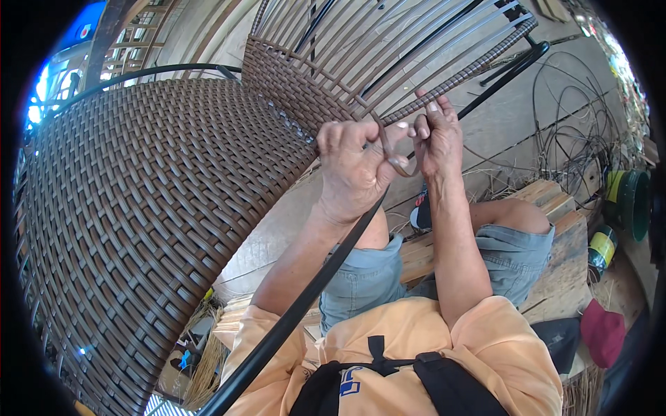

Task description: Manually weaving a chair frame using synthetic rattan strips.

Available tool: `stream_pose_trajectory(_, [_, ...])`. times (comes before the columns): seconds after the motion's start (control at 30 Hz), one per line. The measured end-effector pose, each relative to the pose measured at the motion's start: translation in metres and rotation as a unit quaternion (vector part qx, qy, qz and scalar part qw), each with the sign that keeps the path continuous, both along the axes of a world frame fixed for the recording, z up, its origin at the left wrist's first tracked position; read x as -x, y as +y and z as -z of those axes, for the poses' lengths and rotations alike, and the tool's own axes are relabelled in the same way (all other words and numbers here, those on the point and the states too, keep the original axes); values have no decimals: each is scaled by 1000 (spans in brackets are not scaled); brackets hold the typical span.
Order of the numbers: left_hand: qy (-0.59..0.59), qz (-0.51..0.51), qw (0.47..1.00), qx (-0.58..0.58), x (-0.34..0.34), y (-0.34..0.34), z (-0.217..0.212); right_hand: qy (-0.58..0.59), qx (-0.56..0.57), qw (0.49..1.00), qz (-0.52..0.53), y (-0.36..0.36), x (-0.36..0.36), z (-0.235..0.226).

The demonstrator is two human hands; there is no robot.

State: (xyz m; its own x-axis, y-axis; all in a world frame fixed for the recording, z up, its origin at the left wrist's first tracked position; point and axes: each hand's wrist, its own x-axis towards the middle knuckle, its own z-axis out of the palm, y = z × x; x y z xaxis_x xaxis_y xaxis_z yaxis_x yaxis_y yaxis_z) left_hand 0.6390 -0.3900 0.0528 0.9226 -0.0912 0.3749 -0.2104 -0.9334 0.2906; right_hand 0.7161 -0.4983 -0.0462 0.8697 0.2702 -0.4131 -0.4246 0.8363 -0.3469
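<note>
A chair frame with a brown woven wicker back (166,159) fills the left side. Its seat (295,76) is woven near the back, while bare lengthwise strands (388,41) stretch over the far part. At the seat's right edge, my left hand (354,163) is closed on a brown flat wicker strand (409,166) that loops between my hands. My right hand (440,135) pinches the strand too, some of its fingers reaching up beside the wrapped edge rail (458,80). The strand's ends are hidden behind my fingers.
A black metal tube (298,298) crosses diagonally by my left arm. Loose dark strands (565,132) lie coiled at the right, near a green bucket (631,197) and a green-yellow can (601,248). A maroon cloth item (602,333) rests on the wooden bench (565,277).
</note>
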Motion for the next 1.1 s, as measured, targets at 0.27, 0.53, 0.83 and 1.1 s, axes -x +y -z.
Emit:
stream_pose_trajectory(0.27, [9, 40, 998, -54, -22, -12, 4, -60, -206, 977, 2, 3, -1, -17])
stream_pose_trajectory(0.53, [42, -47, 998, -8, -36, -23, 2, -31, -157, 986, -52, 7, -3, -18])
stream_pose_trajectory(0.83, [81, 93, 992, 3, -2, 5, -13, 34, -199, 958, -202, -6, 4, -10])
stream_pose_trajectory(1.1, [188, 25, 982, -13, 35, 10, -9, -49, -23, 976, -211, 4, 56, -41])
